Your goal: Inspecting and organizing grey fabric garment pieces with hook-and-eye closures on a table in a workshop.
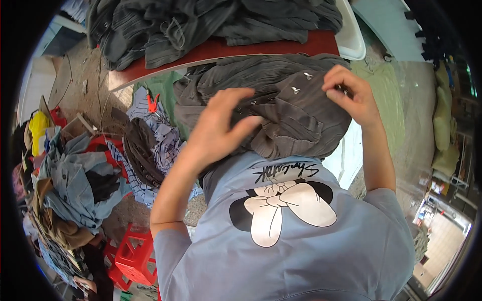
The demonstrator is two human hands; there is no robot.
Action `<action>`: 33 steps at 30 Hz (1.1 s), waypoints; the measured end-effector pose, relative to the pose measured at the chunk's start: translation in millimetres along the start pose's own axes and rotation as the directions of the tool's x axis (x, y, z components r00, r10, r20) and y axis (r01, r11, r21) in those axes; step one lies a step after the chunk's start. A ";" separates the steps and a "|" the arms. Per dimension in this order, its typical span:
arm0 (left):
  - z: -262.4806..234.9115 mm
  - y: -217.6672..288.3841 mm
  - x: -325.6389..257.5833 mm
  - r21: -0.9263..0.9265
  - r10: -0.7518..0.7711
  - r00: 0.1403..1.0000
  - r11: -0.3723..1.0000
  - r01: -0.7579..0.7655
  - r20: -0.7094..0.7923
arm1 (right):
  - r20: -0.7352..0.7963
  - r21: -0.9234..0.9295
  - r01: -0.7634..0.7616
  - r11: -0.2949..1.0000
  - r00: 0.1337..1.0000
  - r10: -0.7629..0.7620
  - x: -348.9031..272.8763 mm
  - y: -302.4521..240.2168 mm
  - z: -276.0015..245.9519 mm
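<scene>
Dark grey pleated garment [281, 100] lies bunched near the wearer, under both hands. Left hand [221, 125] rests on it with fingers spread; right hand [351, 93] pinches its far-right edge. Soft, light, floppy cloth, best gripped along a hem.

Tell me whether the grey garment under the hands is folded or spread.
Bunched, neither flat nor neatly folded: the grey garment lies in rumpled layers, left hand pressing it, right hand pinching its edge.
</scene>
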State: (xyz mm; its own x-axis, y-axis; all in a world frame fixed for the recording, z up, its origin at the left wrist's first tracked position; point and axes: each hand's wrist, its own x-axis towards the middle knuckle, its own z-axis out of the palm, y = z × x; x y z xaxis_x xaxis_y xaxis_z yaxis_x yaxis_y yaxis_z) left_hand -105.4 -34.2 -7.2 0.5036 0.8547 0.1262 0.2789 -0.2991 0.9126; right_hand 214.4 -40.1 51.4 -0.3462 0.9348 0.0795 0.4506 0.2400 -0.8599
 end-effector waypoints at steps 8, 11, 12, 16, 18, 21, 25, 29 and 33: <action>-18.1 -2.6 10.5 -0.613 -0.050 0.981 0.774 0.158 0.190 | -0.208 0.095 -0.050 0.994 0.976 0.068 -2.5 22.5 -13.7; -78.2 3.6 -7.0 -0.623 0.004 0.999 0.782 0.021 0.039 | -0.089 -0.019 -0.082 0.996 0.993 0.080 -12.9 22.1 -13.7; -95.2 0.8 -13.7 -0.626 -0.022 0.998 0.780 -0.019 -0.057 | -0.019 -0.037 -0.087 0.996 0.996 0.086 -13.9 16.2 -8.6; -149.9 -44.4 -29.5 -0.384 -0.320 0.899 0.903 0.193 -0.300 | 0.211 -0.025 0.109 0.994 0.972 -0.102 -13.1 -3.3 41.0; -147.8 -87.9 -34.4 -0.131 -0.340 0.892 0.940 0.315 -0.299 | 0.220 -0.134 0.198 0.971 0.961 -0.165 -12.7 -9.3 72.2; -92.1 -65.6 -12.5 -0.001 -0.365 0.853 0.920 0.393 -0.373 | 0.283 -0.133 0.236 0.963 0.940 -0.191 -3.4 -11.1 78.3; -62.6 -73.9 6.3 0.193 -0.265 0.890 0.916 0.353 -0.372 | 0.360 -0.089 0.203 0.975 0.920 -0.159 12.0 -16.7 67.6; -59.1 -91.3 16.8 0.250 -0.376 0.882 0.859 0.447 -0.283 | 0.441 -0.069 0.029 0.997 0.898 0.005 33.0 -20.4 61.7; -73.2 -84.0 15.0 -0.035 -0.578 0.796 0.812 0.582 -0.182 | 0.219 -0.072 -0.079 0.994 0.971 0.093 72.1 -12.0 64.8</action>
State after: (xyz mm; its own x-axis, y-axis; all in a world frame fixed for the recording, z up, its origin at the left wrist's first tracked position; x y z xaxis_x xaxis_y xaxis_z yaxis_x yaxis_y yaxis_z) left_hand -181.1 34.8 -53.6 0.0906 0.9301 -0.3560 0.4909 0.2693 0.8285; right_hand 130.7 7.4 34.8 -0.4746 0.8729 -0.1132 0.5346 0.1837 -0.8249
